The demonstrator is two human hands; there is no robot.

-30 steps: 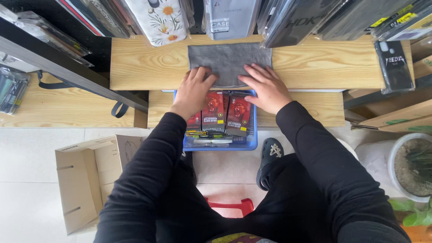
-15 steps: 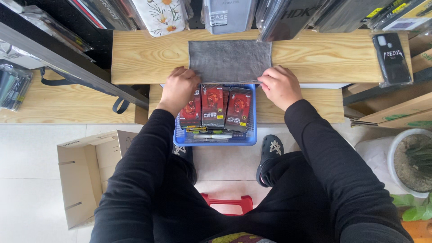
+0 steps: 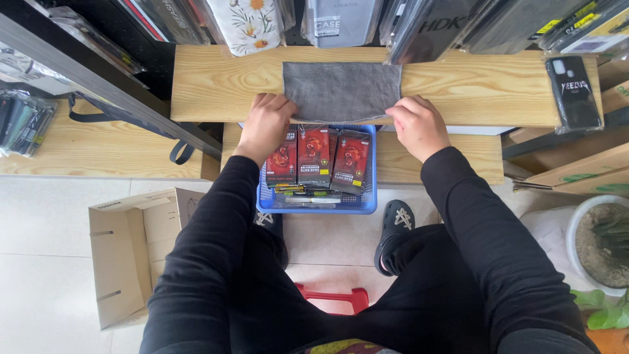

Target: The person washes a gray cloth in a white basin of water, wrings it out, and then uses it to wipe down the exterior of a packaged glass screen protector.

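Observation:
A grey cloth (image 3: pixel 342 90) lies flat on a light wooden shelf (image 3: pixel 216 85). My left hand (image 3: pixel 265 124) grips the cloth's near left corner. My right hand (image 3: pixel 419 124) grips its near right corner. Both hands sit at the shelf's front edge, with black sleeves running back toward me. Just below them stands a blue plastic basket (image 3: pixel 317 204) holding red flat packets (image 3: pixel 316 156) upright in a row.
Phone cases in clear packets (image 3: pixel 341 19) hang above the shelf; a black one (image 3: pixel 573 92) lies at its right end. An open cardboard box (image 3: pixel 134 252) stands on the tiled floor at left, a plant pot (image 3: pixel 599 242) at right, a red stool (image 3: pixel 334 298) under me.
Both hands slid apart from the cloth's middle to its near corners, uncovering the basket of red packets. The cloth now lies spread flat.

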